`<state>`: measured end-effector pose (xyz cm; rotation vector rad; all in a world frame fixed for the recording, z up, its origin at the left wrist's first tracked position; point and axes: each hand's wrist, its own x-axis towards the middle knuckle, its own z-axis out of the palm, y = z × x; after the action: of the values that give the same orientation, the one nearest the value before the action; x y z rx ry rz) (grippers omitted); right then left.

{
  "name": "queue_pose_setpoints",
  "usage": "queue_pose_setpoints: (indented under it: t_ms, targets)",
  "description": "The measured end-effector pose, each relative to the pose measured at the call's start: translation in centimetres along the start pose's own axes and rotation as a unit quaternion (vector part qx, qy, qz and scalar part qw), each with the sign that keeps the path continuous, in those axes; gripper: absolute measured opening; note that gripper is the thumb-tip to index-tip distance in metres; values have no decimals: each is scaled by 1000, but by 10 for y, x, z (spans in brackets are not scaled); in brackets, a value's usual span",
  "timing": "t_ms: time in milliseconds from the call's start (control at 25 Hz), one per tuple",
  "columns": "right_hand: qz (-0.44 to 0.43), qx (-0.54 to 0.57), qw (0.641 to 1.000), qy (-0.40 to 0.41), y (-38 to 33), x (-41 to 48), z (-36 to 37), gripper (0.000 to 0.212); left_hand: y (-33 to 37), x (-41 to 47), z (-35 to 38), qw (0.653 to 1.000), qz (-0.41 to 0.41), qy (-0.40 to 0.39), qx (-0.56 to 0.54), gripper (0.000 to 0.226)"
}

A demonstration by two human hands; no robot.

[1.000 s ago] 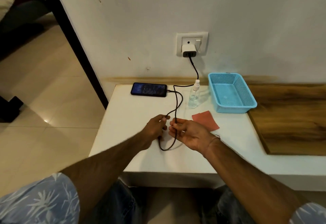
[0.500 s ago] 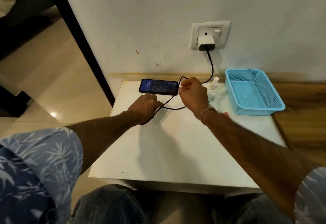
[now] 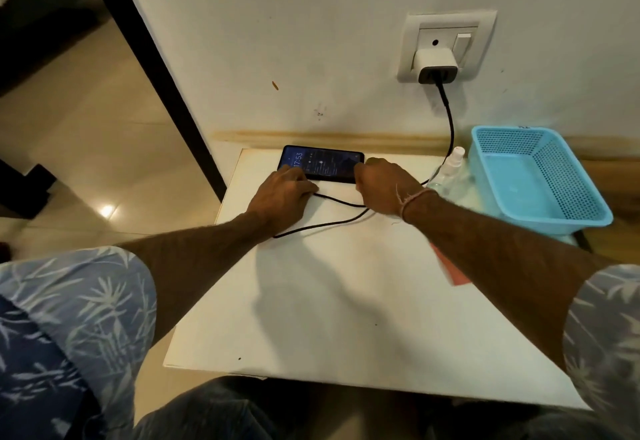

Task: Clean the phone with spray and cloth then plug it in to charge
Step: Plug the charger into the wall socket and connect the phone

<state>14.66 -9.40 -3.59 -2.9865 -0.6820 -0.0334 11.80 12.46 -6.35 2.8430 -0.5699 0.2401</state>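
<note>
1. Phone point(image 3: 322, 167) lies screen-up and lit at the back of the tabletop point(image 3: 346, 301).
2. Left hand point(image 3: 282, 194) relaxed, fingers resting on the phone's near edge.
3. Right hand point(image 3: 381, 187) curled at the phone's right end; grasp hidden, can't tell.
4. Cable point(image 3: 450, 117) loops beneath both hands.

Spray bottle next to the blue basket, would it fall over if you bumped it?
Probably, yes: the spray bottle is tall and narrow, standing upright. It looks clear and small, so likely light. The cable hangs right beside it and might knock it.
</note>
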Motion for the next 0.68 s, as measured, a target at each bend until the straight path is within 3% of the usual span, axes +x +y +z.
queue_pose_setpoints:
  t_ms: [200, 320, 400, 560, 680]
  targets:
    - [102, 127, 985, 60, 1, 6, 12, 24, 4, 11, -12, 1000, -6, 0, -17, 16]
    - [151, 136, 975, 91, 4, 12, 4, 35, 4, 24, -18, 999, -39, 12, -35, 15]
    - [180, 101, 976, 68, 7, 18, -1, 41, 3, 39, -20, 996, -81, 16, -38, 30]
    - [215, 110, 970, 17, 8, 28, -1, 37, -5, 68, -23, 987, -112, -118, -7, 87]
    - [225, 109, 968, 24, 9, 32, 1, 32, -11, 80, -24, 974, -128, -184, -9, 98]
